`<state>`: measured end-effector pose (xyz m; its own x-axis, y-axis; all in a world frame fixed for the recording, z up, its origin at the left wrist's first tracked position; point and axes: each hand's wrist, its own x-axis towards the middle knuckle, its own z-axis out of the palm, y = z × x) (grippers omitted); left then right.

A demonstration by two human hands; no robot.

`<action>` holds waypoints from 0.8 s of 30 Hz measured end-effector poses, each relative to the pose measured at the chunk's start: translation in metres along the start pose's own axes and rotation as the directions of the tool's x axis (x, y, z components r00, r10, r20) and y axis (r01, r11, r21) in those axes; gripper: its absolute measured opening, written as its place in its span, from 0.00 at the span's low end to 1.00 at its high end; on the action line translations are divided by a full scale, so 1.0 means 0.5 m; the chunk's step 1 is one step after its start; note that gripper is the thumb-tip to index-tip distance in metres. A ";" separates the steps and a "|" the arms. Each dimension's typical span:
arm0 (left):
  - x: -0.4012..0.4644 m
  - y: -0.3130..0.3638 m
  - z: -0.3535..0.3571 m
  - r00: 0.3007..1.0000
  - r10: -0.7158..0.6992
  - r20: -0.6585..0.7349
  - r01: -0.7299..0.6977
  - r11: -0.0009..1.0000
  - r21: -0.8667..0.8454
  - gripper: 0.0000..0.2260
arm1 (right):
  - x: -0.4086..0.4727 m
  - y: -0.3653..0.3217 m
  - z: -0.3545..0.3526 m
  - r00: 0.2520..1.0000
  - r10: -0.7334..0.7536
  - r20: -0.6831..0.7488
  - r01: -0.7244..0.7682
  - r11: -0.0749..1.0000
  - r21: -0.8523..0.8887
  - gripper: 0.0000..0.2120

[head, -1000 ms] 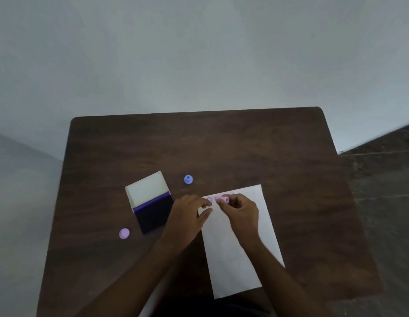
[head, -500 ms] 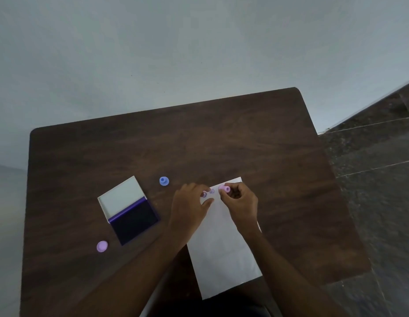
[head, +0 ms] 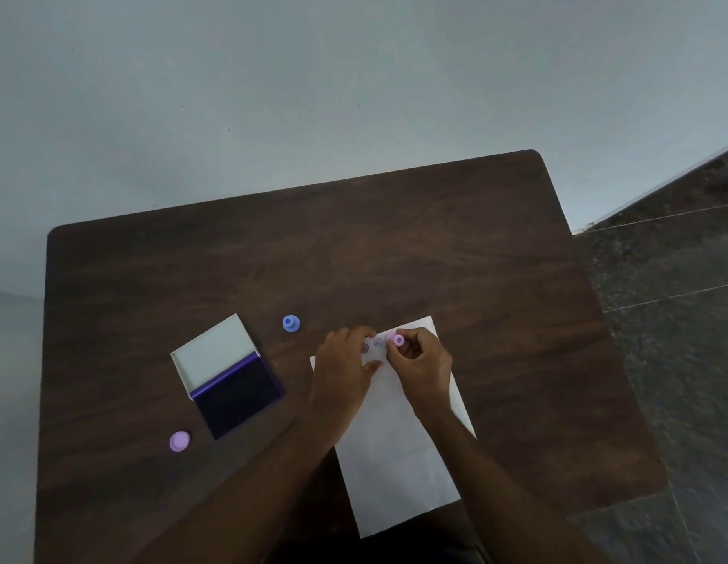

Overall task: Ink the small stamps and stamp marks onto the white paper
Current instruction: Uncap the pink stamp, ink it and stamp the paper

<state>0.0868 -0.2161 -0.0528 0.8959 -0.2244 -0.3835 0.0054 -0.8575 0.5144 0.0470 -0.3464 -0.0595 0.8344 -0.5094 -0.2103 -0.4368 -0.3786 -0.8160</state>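
The right hand (head: 421,366) pinches a small pink stamp (head: 396,340) in its fingertips, pressing it on the far edge of the white paper (head: 399,453), which lies near the tabletop's (head: 395,246) near edge. The left hand (head: 342,368) rests flat, fingers loosely spread, on the paper's far left corner, beside two stamped marks (head: 372,344). Toward the tabletop's left edge sit an open ink pad (head: 228,374), a blue stamp (head: 290,323) and a purple stamp (head: 179,441)
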 end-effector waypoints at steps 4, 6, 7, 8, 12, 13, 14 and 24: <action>0.003 0.003 0.005 1.000 -0.024 0.019 0.024 1.000 -0.007 0.21 | 0.001 0.004 0.004 1.000 0.005 0.008 -0.005 1.000 -0.015 0.07; 0.003 0.003 0.006 0.999 -0.034 0.017 0.034 0.999 -0.017 0.21 | 0.001 0.005 0.004 1.000 0.013 0.015 -0.012 1.000 -0.027 0.08; 0.004 0.003 0.006 0.999 -0.033 0.012 0.033 0.999 -0.023 0.20 | 0.001 0.005 0.004 1.000 0.016 0.016 -0.015 0.999 -0.033 0.09; 0.005 0.003 0.006 0.999 -0.032 0.017 0.032 0.999 -0.021 0.21 | 0.001 0.005 0.004 1.000 0.021 0.016 -0.020 0.999 -0.037 0.09; 0.009 0.006 0.004 0.998 -0.042 0.046 0.042 0.999 -0.006 0.21 | 0.001 0.001 0.004 0.999 0.035 0.020 -0.034 0.998 -0.044 0.09; 0.008 0.006 0.003 0.998 -0.041 0.042 0.042 0.999 -0.010 0.21 | 0.001 0.001 0.004 0.999 0.038 0.020 -0.037 0.998 -0.048 0.09; 0.006 0.007 0.003 0.999 -0.037 0.039 0.038 0.999 -0.016 0.21 | 0.001 0.001 0.004 0.999 0.044 0.020 -0.043 0.998 -0.050 0.09; 0.000 0.008 0.000 1.000 -0.027 0.000 0.027 0.997 -0.069 0.19 | 0.000 0.001 0.005 0.999 0.050 0.016 -0.049 0.997 -0.053 0.10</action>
<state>0.0869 -0.2196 -0.0509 0.8952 -0.2015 -0.3974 0.0602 -0.8291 0.5559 0.0474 -0.3446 -0.0614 0.8168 -0.5153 -0.2595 -0.4944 -0.3931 -0.7753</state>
